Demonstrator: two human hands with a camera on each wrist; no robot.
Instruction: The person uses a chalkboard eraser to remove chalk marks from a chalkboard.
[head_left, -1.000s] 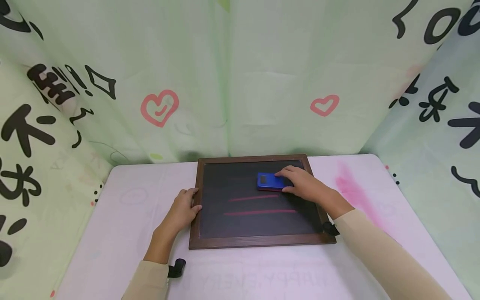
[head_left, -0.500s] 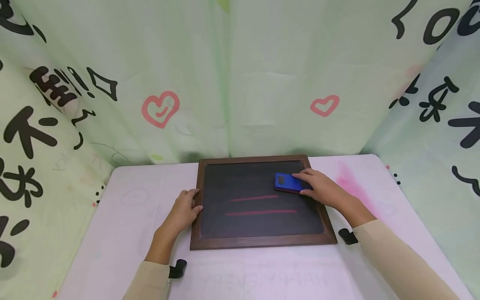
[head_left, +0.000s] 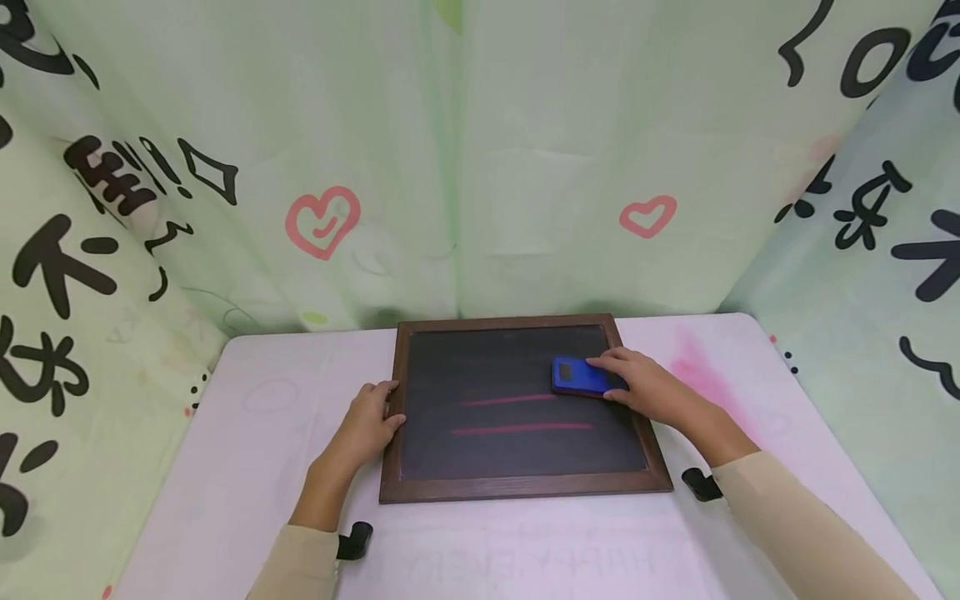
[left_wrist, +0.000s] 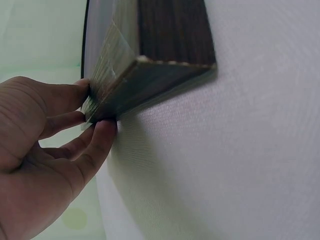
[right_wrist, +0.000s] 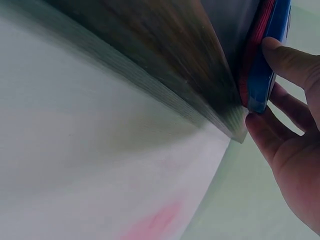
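A small blackboard (head_left: 517, 458) in a brown wooden frame lies on the table, with two pink chalk lines across its middle. My right hand (head_left: 647, 385) grips a blue eraser (head_left: 576, 377) by its right end, thumb on one long side and fingers on the other. The eraser's red felt underside (right_wrist: 255, 50) faces the board, near the right end of the upper line. My left hand (head_left: 365, 427) holds the left side of the frame. In the left wrist view its thumb lies over the frame's edge (left_wrist: 107, 75) and the fingers touch its side.
A white table (head_left: 300, 392) bears a pink smudge (head_left: 701, 367) to the right of the board. Pale green curtains (head_left: 525, 167) with black writing and hearts hang behind and at both sides. A black strap mount sits at each wrist.
My right hand slid the eraser to the right across the upper board, then slightly down toward the upper pink line. My left hand stays on the frame.
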